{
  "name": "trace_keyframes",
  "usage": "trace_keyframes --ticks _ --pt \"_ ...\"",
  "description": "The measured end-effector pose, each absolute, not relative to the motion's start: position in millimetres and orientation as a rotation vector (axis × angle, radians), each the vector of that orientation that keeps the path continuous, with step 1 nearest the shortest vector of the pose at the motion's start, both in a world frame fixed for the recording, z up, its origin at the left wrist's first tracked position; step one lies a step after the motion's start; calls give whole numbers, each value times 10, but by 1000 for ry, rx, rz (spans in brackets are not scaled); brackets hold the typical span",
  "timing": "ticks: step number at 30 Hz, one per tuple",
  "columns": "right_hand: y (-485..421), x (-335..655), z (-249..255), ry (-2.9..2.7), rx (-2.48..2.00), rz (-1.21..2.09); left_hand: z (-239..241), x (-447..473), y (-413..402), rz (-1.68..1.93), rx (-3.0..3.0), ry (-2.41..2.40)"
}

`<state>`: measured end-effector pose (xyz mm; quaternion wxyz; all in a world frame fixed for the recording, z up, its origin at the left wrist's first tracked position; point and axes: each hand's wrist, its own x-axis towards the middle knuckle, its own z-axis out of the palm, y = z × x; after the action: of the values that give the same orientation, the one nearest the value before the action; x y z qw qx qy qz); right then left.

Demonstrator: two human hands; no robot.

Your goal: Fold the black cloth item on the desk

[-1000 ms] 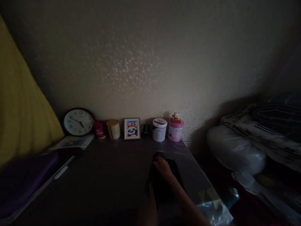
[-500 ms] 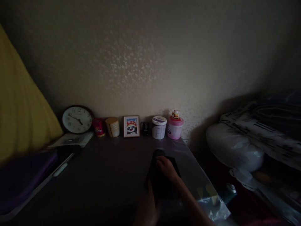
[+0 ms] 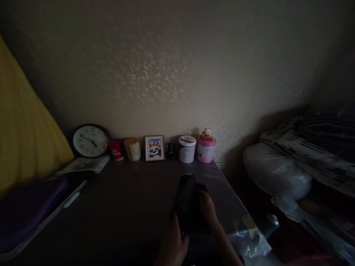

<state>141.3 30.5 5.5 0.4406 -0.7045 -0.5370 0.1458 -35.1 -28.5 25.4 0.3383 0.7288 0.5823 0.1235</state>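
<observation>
A dark, folded black object (image 3: 186,201), perhaps cloth or a pouch, lies on the dark tabletop (image 3: 124,207) near its right side. My right hand (image 3: 208,208) rests on the object's right edge with fingers curled against it. Against its near left edge lies my left hand (image 3: 174,244), thumb up along the side. The light is too dim to make out the object's details.
Along the wall stand a round clock (image 3: 90,140), a red tin (image 3: 116,149), a gold can (image 3: 132,149), a panda picture frame (image 3: 154,148), a white tub (image 3: 187,149) and a pink jar (image 3: 206,149). Clear plastic sheet (image 3: 244,236) covers the table's right edge. Bags (image 3: 277,171) are piled at right.
My right hand has drawn back from the far end of the black object toward me along its right side. The left hand has risen further into view beside it.
</observation>
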Motion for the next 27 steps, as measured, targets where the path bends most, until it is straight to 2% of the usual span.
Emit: trace_keyframes --ticks 5,16,21,27 --pt "378 1336 105 -1310 -1606 538 210 -347 -281 321 1919 1576" --pt "466 1090 -22 -1520 -1455 86 224 -372 -257 251 1891 1534" --pt "367 979 70 -1817 -1393 61 203 -376 -263 218 1873 1561" --pt "116 876 400 -2116 -1297 214 182 -358 -300 224 1934 1562"
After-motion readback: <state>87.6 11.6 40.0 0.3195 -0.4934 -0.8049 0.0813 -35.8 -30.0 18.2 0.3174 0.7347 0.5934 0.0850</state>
